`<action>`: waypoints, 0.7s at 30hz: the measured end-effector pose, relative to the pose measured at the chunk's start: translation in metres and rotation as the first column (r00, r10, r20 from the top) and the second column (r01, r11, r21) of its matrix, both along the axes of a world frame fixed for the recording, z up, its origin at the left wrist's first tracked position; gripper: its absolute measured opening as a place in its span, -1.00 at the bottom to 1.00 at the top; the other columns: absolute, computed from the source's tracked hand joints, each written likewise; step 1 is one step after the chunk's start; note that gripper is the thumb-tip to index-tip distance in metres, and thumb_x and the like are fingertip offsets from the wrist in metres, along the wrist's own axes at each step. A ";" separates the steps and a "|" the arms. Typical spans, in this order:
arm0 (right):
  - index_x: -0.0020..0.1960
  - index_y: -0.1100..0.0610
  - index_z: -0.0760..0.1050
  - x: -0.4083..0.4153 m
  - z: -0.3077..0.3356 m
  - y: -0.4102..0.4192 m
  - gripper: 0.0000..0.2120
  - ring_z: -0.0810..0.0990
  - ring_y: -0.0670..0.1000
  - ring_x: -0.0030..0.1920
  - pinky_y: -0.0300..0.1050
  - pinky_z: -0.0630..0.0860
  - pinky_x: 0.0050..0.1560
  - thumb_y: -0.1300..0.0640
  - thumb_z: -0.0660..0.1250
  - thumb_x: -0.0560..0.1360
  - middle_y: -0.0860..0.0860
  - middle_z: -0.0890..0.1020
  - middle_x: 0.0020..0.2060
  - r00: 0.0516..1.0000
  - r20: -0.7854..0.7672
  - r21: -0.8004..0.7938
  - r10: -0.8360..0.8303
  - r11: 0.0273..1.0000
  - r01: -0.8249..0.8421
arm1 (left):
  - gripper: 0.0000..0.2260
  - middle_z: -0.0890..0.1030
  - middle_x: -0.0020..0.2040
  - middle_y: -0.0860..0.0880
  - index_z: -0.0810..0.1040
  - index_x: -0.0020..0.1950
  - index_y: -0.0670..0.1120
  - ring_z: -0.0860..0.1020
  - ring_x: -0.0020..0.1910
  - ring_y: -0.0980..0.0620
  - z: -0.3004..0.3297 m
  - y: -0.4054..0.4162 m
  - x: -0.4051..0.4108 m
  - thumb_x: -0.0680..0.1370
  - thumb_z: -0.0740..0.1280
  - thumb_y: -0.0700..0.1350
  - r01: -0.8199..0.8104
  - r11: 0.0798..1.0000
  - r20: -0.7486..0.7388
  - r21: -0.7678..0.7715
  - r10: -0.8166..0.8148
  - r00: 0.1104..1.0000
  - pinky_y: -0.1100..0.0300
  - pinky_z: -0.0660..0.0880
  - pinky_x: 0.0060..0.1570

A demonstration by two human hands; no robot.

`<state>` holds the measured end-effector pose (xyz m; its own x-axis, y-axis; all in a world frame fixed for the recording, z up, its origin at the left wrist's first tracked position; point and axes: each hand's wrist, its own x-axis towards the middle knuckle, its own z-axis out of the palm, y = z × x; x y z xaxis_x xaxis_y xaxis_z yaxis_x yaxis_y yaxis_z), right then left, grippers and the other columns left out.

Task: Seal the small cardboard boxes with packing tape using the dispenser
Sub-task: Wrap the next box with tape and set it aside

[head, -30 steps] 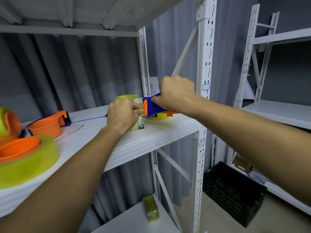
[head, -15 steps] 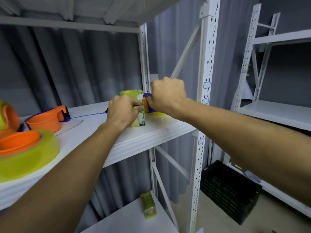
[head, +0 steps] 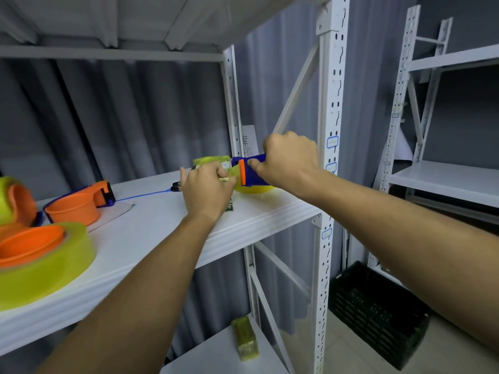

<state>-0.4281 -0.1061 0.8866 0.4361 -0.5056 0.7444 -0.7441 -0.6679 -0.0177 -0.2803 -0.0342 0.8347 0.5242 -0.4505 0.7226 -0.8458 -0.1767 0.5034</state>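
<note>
1. Left hand (head: 206,190): fingers curled round a small box (head: 216,168) wrapped in yellow-green tape, steadying it upright on the white shelf (head: 151,233) near the shelf's right end.
2. Right hand (head: 289,161): fingers closed in a fist round the blue-and-orange tape dispenser (head: 249,172), whose orange edge lies against the right side of the box; its yellow tape roll (head: 253,188) shows beneath the hand.
3. Second dispenser (head: 81,203), orange and blue, lies further left on the same shelf, well apart from the hands.
4. Large yellow-green tape roll (head: 46,263) with an orange core rests at the near left.
5. Another taped box (head: 245,338) lies on the lower shelf.
6. Black crate (head: 378,309) stands on the floor at right.
</note>
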 end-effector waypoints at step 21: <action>-0.32 0.03 0.34 0.006 0.002 0.013 -0.54 0.46 0.11 -0.32 -0.17 0.14 -0.43 -0.31 0.36 0.45 -0.06 0.36 -0.44 0.979 0.155 0.094 0.129 0.985 -0.145 | -0.30 0.39 0.38 -0.23 0.33 0.44 -0.14 0.33 0.37 -0.32 0.001 0.023 0.024 0.46 0.42 0.22 -0.146 0.956 -0.123 0.253 0.182 0.976 -0.10 0.33 0.31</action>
<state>-0.4221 -0.0933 0.8885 0.3956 -0.5269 0.7523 -0.6296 -0.7519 -0.1955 -0.2558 -0.0110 0.8359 0.6957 -0.5011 0.5147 -0.7169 -0.4379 0.5425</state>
